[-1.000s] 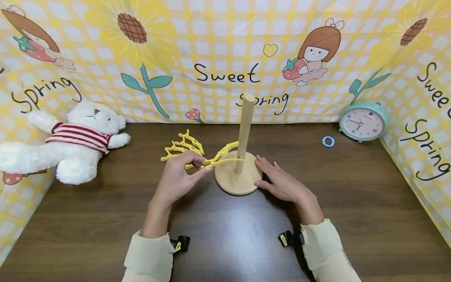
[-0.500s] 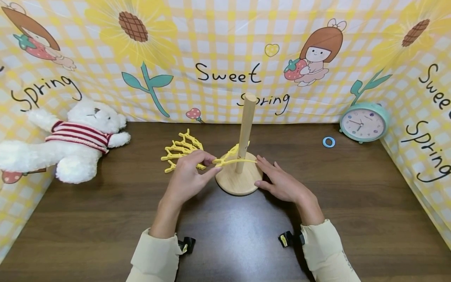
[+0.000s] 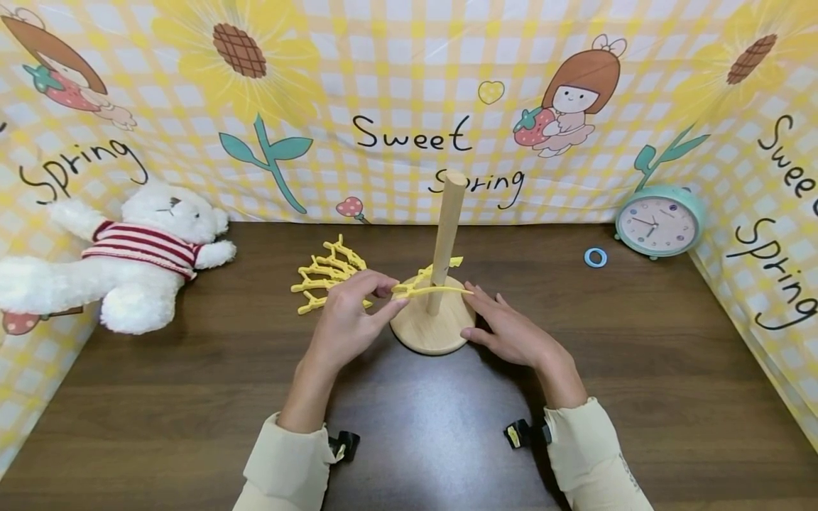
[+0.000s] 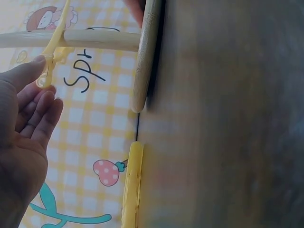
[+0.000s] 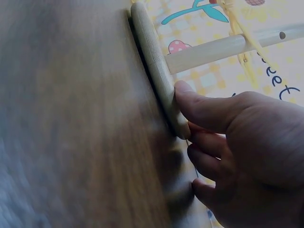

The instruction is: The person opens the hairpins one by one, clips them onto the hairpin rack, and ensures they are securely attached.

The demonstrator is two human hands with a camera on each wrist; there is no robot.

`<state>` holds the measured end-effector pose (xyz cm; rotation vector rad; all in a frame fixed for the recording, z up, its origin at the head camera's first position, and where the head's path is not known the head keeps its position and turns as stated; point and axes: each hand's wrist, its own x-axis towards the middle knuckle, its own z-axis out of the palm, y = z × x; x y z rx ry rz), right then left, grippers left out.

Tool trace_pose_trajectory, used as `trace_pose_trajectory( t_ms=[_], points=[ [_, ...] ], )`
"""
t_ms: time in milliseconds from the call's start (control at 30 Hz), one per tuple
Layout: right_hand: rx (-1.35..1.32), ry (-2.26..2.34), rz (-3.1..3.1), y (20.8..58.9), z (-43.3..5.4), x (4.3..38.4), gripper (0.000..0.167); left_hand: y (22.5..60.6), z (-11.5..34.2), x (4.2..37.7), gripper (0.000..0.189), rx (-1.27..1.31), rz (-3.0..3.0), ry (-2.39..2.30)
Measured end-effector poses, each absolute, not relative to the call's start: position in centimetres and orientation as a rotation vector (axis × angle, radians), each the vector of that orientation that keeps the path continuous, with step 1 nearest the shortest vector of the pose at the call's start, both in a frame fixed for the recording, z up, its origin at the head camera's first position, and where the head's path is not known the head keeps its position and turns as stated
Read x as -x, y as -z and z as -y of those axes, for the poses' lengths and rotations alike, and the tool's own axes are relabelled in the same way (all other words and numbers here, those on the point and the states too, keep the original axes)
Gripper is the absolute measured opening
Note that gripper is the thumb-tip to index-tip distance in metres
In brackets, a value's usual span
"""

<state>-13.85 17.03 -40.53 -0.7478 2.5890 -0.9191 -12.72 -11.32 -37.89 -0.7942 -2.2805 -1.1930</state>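
Note:
A wooden stand has an upright post [image 3: 450, 220] on a round base [image 3: 428, 332]. My left hand [image 3: 350, 316] pinches one end of a yellow branch-like plastic piece [image 3: 441, 289] between thumb and fingers. Its two arms spread around the post, one passing in front and the other behind, low above the base. My right hand [image 3: 511, 330] holds the base's right rim, with the thumb [image 5: 185, 92] on its upper face and the fingers curled at the edge. More yellow branching pieces [image 3: 332, 268] lie on the table behind my left hand, which partly covers them.
A white teddy bear [image 3: 150, 248] in a striped shirt lies at the left. Toward the back right are a blue ring [image 3: 587, 257] and a green alarm clock [image 3: 658, 223]. A patterned cloth [image 3: 409, 92] walls the brown table [image 3: 422, 426] at the back and sides.
My left hand has moved right with the yellow piece, bringing its arms farther past the post on both sides. My right hand stays at the base.

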Motion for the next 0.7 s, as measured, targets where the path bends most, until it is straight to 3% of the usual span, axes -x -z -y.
trace_pose_trajectory(
  t_ms=[700],
  points=[
    [0.654,0.898,-2.59,40.31,-16.81,13.72,0.066,37.9,11.39,12.7,0.029,0.712,2.4,1.278]
  ],
)
